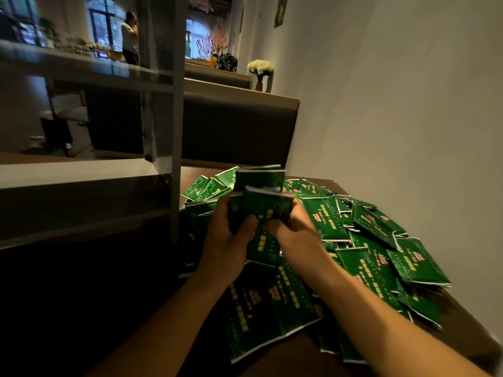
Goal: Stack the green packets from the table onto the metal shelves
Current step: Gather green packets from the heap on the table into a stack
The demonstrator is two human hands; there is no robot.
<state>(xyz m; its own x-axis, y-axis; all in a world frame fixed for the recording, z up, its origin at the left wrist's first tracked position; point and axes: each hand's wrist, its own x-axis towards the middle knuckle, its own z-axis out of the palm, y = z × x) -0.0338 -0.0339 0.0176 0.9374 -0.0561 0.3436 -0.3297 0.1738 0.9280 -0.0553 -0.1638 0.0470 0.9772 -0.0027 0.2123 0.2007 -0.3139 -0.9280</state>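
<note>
A small bundle of green packets [265, 198] stands upright above the pile, held between both hands. My left hand [227, 235] grips its left side with the thumb curled round the front. My right hand [294, 231] grips the right side. Beneath and to the right, a heap of green packets [367, 257] with red and yellow print spreads over the dark brown table [313, 360]. The grey metal shelves [81, 175] stand to the left, and the visible shelf boards carry no packets.
The shelf's upright post [177, 126] rises just left of my hands. A white wall [408, 104] borders the table on the right. Behind are a brown bench back [239, 126], a vase of white flowers [260, 69] and a person [130, 36] far off.
</note>
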